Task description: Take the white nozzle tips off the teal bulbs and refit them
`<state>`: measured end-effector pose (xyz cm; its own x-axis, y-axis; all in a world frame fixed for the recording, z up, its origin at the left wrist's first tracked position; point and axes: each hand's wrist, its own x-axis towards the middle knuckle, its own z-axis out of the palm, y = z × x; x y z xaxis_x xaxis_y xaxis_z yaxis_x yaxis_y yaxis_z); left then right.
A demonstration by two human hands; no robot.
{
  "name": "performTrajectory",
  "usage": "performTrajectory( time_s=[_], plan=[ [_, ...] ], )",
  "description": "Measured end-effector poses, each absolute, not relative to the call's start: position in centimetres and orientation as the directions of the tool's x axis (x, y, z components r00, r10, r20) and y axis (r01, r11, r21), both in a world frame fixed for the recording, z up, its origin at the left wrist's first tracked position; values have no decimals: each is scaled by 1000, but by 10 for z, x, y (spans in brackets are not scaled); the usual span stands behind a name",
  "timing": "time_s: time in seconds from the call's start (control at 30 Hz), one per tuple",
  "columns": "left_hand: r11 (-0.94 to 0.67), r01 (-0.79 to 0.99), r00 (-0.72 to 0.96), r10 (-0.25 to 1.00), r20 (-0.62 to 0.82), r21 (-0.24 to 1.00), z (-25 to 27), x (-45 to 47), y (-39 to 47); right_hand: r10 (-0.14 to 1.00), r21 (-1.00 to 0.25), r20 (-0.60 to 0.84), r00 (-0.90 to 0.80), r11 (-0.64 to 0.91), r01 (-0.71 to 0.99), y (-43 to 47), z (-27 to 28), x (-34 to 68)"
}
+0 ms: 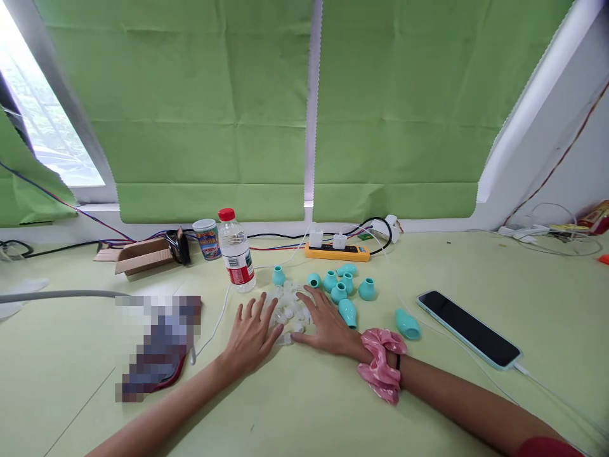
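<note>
A pile of small translucent white plastic pieces [288,311] lies on the pale green table [285,406]. Against its left side rests my left hand [252,333], palm down with fingers spread. My right hand [328,324] is at the pile's right side, fingers apart and thumb near the front pieces. Neither hand grips anything that I can make out. Several turquoise bulb-shaped pieces with open necks, such as one upright bulb [366,289] and one lying bulb [408,324], stand or lie behind and right of my right hand. A pink scrunchie [383,365] circles my right wrist.
Behind the pile stand a red-capped bottle [236,254], a can [207,240] and an orange power strip [337,252]. An open cardboard box [145,255] is farther left. On the right lies a phone [469,327] with its cable. A blurred dark object [162,349] lies left.
</note>
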<state>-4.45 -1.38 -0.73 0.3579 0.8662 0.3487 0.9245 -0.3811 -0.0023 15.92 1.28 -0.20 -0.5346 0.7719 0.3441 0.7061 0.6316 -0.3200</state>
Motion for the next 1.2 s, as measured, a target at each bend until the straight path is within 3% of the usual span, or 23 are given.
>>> performTrajectory(
  time_s=[0.2, 0.4, 0.57, 0.7, 1.0, 1.2],
  plan=[
    [-405, 899, 334, 879, 342, 163, -8, -45, 0, 750, -339, 370, -548, 658, 672, 34, -5, 148],
    [-477, 629, 328, 879, 346, 614, 5, -33, 28, 746, -390, 395, -536, 664, 637, 56, -7, 136],
    [-462, 460, 335, 881, 333, 758, 14, -27, 37, 711, -413, 420, -564, 703, 579, 51, -6, 136],
    [-355, 328, 275, 923, 271, 875, 16, -30, 35, 683, -454, 433, -588, 729, 513, 36, -4, 143],
    [-88, 140, 81, 994, 78, 986, 15, -28, 17, 689, -456, 330, -645, 715, 530, -1, 1, 160],
    [-200, 187, -17, 978, 207, 962, 10, -7, 11, 715, -352, 317, -624, 699, 622, -6, 3, 148]
  ],
)
